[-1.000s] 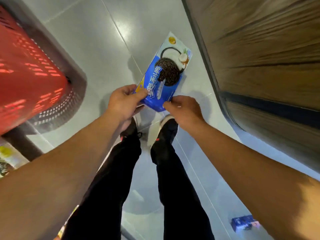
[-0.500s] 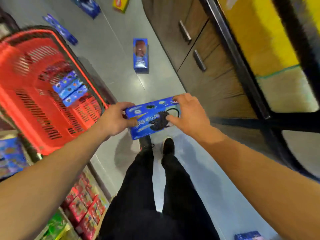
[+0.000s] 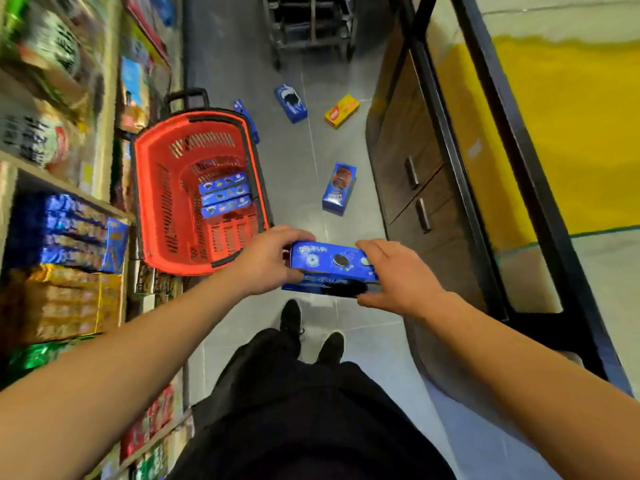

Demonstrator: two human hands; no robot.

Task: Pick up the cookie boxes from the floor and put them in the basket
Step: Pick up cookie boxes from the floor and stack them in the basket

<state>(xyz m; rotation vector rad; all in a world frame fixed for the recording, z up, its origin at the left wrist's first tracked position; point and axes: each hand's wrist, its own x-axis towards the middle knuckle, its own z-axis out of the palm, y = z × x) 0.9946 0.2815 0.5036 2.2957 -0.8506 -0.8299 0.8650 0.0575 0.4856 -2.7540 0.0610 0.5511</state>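
We now stand upright, the blue cookie box (image 3: 332,268) lifted off the floor, left hand (image 3: 273,258) and right hand (image 3: 398,275) each in a closed grip on its ends, beside the red basket (image 3: 152,209) at centre left.

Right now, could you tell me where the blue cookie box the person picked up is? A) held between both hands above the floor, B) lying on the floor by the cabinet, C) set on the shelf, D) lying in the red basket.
A: the left hand and right hand grip the ends of the blue cookie box, beside the red basket, not in it.
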